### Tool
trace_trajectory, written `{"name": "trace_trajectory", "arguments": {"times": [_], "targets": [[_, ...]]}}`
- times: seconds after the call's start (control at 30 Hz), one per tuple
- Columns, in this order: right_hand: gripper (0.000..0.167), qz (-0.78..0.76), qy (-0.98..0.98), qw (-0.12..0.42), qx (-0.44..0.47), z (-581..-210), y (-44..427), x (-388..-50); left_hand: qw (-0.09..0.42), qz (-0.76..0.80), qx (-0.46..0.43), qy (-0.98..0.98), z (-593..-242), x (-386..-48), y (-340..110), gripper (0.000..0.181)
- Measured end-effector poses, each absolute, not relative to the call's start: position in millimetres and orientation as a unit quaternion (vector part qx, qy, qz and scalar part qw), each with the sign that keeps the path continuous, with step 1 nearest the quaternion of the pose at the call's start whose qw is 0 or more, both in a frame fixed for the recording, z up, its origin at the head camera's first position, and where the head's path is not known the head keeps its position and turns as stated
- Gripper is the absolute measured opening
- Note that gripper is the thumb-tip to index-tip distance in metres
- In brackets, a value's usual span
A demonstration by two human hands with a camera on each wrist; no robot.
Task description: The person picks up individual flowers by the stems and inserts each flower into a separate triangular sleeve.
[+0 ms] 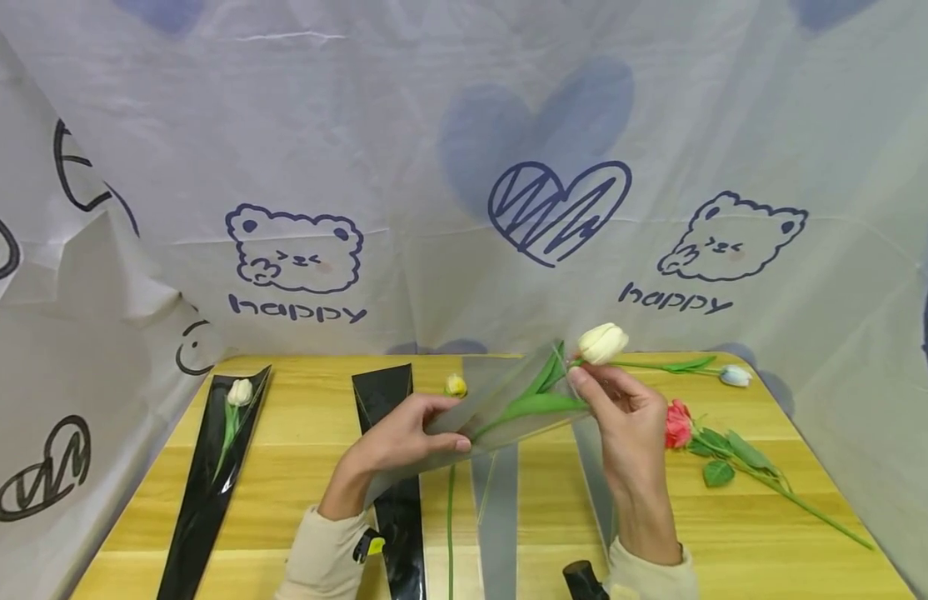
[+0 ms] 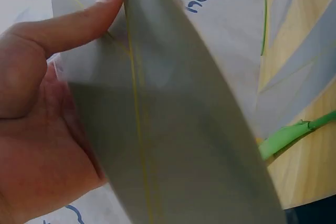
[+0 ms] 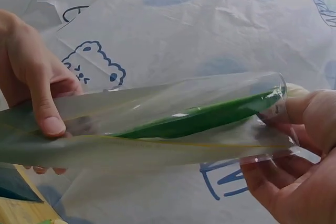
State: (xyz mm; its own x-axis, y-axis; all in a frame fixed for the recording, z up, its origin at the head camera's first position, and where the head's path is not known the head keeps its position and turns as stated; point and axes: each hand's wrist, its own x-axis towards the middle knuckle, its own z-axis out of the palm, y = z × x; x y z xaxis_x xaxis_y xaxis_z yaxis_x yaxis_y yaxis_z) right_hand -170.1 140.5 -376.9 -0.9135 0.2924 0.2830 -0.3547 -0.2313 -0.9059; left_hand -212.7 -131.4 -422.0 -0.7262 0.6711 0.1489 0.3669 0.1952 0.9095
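A white tulip [image 1: 602, 343] lies mostly inside a grey, partly see-through flower sleeve [image 1: 501, 400], its bloom sticking out past the upper right end. Around the middle of the sleeve, my left hand [image 1: 404, 437] grips with the thumb in front and the fingers behind. My right hand [image 1: 631, 429] pinches the tulip just under the bloom, at the sleeve's mouth. Through the clear film in the right wrist view, a long green leaf [image 3: 194, 121] shows. The left wrist view has the grey sleeve [image 2: 173, 119] filling its middle, under the left thumb.
On the wooden table [image 1: 749, 542], a black sleeve [image 1: 202, 500] with a white tulip lies far left. Another black sleeve [image 1: 400, 525], a yellow flower [image 1: 455, 385] and a grey sleeve [image 1: 497, 525] lie mid-table. A red rose [image 1: 678, 423] and pale blue tulip [image 1: 735, 376] lie right.
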Motion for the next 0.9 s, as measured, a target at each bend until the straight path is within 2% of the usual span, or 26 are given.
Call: {"name": "trace_trajectory", "arguments": {"times": [0.2, 0.4, 0.9], "targets": [[0.016, 0.779, -0.593, 0.194, 0.055, -376.9, 142.7, -167.9, 0.14, 0.55, 0.304, 0.765, -419.6, -210.4, -125.9, 0.024], [0.01, 0.757, -0.632, 0.158, 0.048, -375.6, 145.0, -166.0, 0.123, 0.553, 0.298, 0.768, -419.3, -209.4, -124.4, 0.023], [0.031, 0.738, -0.67, 0.068, 0.04, -372.9, 161.2, -164.9, 0.072, 0.554, 0.275, 0.783, -423.7, -215.1, -130.3, 0.021]]}}
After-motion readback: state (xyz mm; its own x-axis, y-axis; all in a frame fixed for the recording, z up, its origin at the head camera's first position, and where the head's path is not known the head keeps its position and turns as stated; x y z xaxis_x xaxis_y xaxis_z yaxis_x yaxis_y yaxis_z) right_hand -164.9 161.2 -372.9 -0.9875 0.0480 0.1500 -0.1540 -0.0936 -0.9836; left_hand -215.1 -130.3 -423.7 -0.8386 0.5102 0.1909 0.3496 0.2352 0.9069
